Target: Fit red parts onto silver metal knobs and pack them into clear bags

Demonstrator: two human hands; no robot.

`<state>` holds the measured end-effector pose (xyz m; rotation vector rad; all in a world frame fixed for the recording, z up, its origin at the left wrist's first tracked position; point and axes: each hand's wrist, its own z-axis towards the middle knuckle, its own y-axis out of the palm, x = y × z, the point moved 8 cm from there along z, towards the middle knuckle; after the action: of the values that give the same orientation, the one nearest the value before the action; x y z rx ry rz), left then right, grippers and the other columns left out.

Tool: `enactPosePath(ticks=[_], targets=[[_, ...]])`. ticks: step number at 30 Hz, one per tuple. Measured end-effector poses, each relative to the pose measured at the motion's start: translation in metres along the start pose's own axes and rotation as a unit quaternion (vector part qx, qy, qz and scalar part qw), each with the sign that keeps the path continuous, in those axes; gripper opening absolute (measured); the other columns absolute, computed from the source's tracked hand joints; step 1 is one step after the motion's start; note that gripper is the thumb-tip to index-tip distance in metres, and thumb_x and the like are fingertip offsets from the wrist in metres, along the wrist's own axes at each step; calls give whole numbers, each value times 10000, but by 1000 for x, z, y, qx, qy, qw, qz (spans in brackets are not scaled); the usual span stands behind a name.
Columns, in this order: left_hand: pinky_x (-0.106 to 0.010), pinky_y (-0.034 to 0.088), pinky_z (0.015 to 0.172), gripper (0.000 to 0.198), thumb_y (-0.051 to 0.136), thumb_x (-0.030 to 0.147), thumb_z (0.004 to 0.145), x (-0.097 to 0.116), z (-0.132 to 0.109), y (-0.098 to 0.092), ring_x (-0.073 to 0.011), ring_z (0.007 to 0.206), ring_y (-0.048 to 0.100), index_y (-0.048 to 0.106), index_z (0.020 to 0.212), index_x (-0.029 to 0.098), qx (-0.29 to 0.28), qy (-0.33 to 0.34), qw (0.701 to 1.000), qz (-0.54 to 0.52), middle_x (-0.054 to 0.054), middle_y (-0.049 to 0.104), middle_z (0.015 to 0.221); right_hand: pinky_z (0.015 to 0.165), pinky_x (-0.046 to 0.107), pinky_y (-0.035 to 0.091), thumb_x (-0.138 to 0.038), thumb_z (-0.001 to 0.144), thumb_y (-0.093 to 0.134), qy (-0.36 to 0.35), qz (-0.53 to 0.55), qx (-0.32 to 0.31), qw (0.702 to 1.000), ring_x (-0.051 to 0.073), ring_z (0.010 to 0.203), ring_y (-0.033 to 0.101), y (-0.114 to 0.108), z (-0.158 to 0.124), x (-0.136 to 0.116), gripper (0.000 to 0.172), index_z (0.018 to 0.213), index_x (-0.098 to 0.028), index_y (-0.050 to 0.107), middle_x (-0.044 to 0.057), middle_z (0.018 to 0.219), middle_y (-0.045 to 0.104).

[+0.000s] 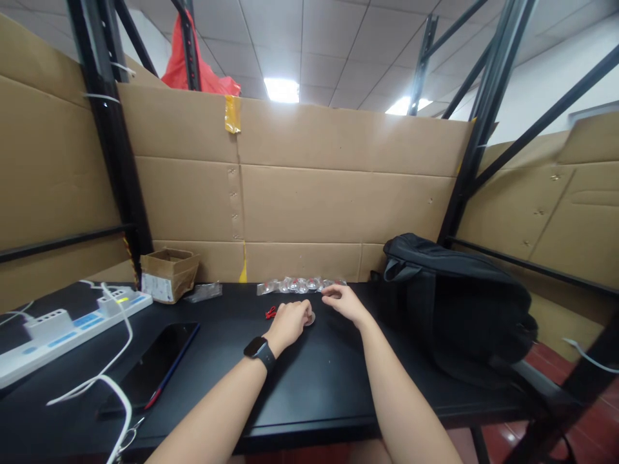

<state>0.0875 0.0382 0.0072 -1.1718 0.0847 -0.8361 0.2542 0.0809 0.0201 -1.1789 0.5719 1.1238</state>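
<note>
My left hand (291, 322), with a dark watch (260, 351) on its wrist, is over the middle of the black table. Its fingers are bent down and closed on a small, pale, round disc (312, 318), mostly hidden behind them. Just left of that hand lies a small red cord bundle (269, 312). My right hand (344, 303) hovers to the right with fingers loosely bent and apart, and I see nothing in it. Beyond both hands is a row of small clear plastic packets (294, 285) with round things inside.
A black backpack (454, 303) stands at the right. On the left are a tablet (159, 354), a white power strip (68, 335) with cables, an opened cardboard box (169, 274) and a clear plastic bag (206, 292). Cardboard walls (309, 200) close off the back.
</note>
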Motion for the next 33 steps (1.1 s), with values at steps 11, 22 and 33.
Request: enactPosePath(ticks=[11,22,33], targets=[[-247,539,744,222,452,80,849,-41,13,5,-139,872,668,463,1027,212,96,-80,930,-344,-35,638,960,780,322,556,-324,636,840,-68,57,-80,993,186,820,688,65,-6,-23,575,1166,-179,671,64,1010,727],[-295,462,840,198,527,123,852,-67,1,-52,-178,862,649,602,1000,230,110,-45,992,-40,-21,690,876,934,358,498,-210,712,751,-73,-205,129,967,231,995,658,-6,-3,-13,448,1157,-183,709,118,1146,679],[-500,373,1033,364,448,360,945,-139,-10,-48,-283,1338,452,637,1255,326,34,-202,975,87,-76,528,1450,833,326,512,-307,613,856,91,-274,102,952,245,926,715,-33,-7,44,354,945,-238,758,48,935,768]])
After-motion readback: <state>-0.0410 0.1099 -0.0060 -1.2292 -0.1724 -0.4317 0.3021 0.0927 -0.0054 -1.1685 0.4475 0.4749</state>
